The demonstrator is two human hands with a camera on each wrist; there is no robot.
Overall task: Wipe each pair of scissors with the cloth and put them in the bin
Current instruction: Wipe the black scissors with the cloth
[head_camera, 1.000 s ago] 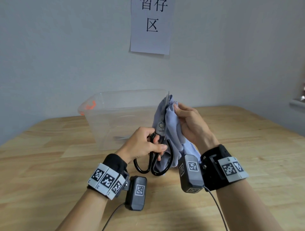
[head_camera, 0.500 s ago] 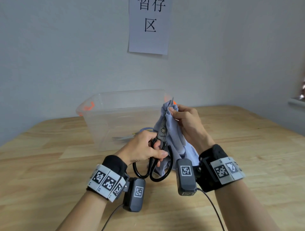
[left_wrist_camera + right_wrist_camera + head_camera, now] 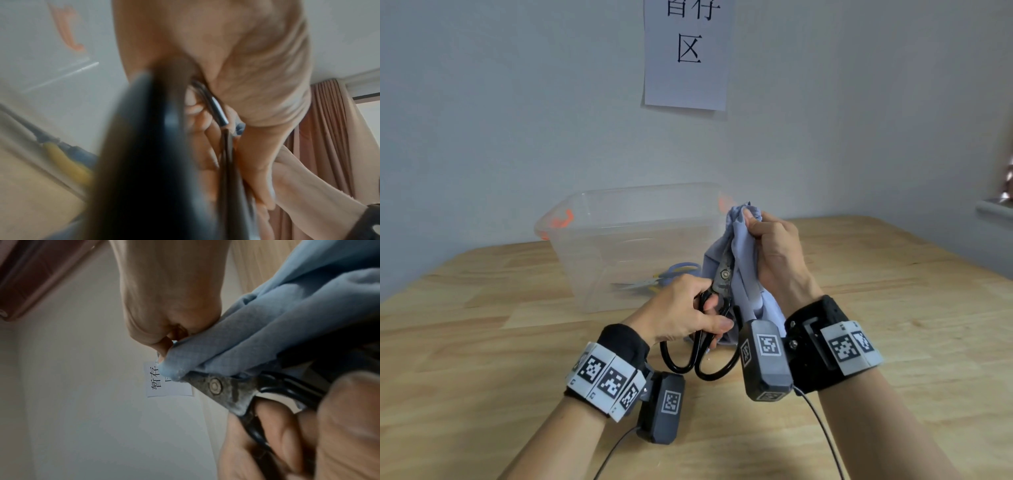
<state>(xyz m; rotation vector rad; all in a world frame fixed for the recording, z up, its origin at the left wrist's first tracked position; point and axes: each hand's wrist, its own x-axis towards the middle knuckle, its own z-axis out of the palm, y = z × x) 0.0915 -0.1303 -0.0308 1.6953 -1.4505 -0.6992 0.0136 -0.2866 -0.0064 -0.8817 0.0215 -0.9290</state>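
Note:
Black-handled scissors [image 3: 714, 337] stand blades up above the wooden table [image 3: 482, 342]. My left hand [image 3: 681, 313] grips them just above the loops. A light blue cloth [image 3: 743, 260] is wrapped over the blades and hides their tips. My right hand [image 3: 774, 253] pinches the cloth around the blades from the right. In the right wrist view the scissors' pivot [image 3: 214, 385] shows below the cloth [image 3: 267, 331]. The left wrist view is blurred, with a dark handle [image 3: 148, 162] close to the lens. A clear plastic bin [image 3: 626, 219] stands behind my hands.
Inside the bin lies another pair of scissors [image 3: 664, 277] with blue and yellow handles. The bin has orange latches [image 3: 561, 221]. A paper sign [image 3: 688, 51] hangs on the wall behind. A ledge [image 3: 996, 209] juts in at the right edge.
My right hand with the cloth has slid up the blades and now covers their tips. Both hands and the scissors have dropped a little lower.

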